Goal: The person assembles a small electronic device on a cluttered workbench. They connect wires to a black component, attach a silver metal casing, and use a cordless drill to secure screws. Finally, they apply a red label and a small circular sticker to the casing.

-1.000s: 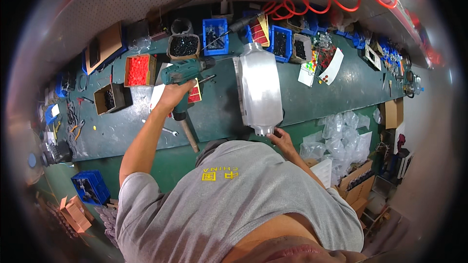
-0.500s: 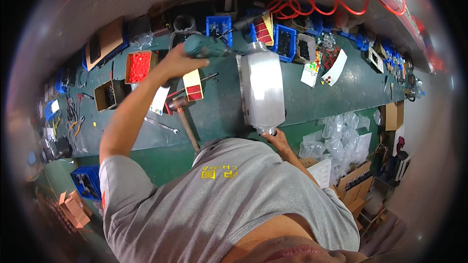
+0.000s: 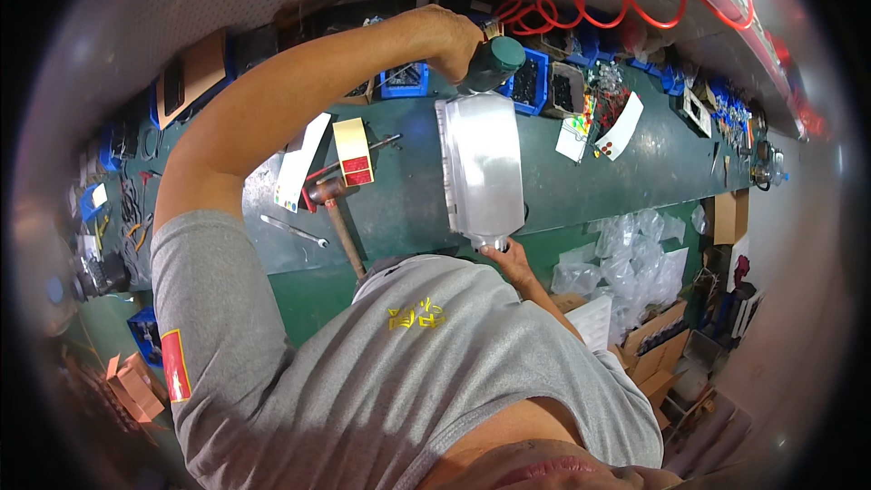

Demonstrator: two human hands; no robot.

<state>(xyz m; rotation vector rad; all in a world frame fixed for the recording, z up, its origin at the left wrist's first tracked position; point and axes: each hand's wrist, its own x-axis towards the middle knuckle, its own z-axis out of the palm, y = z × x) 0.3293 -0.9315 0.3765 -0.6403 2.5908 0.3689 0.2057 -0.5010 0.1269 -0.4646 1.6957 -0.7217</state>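
A silver metal housing [image 3: 485,163], boxy with a ribbed left edge, lies lengthwise on the green bench. My left hand [image 3: 451,44] is closed around a green cordless power driver [image 3: 499,59] at the far end of the housing. The tool's front is hidden, so whether its tip touches the metal cannot be told. At the near end, my right hand [image 3: 511,263] grips the narrow neck of the housing beside my shirt; part of its fingers is hidden beneath.
Left of the housing lie a hammer [image 3: 343,231], a wrench [image 3: 295,230] and a yellow-and-red card [image 3: 353,152]. Blue bins [image 3: 527,82] of small parts line the back. A red coiled hose [image 3: 626,14] hangs above. Plastic bags [image 3: 631,249] sit at the right.
My left hand has carried the driver rightward and away from me, to the housing's far end; the tool now points differently. My right hand stays on the near end.
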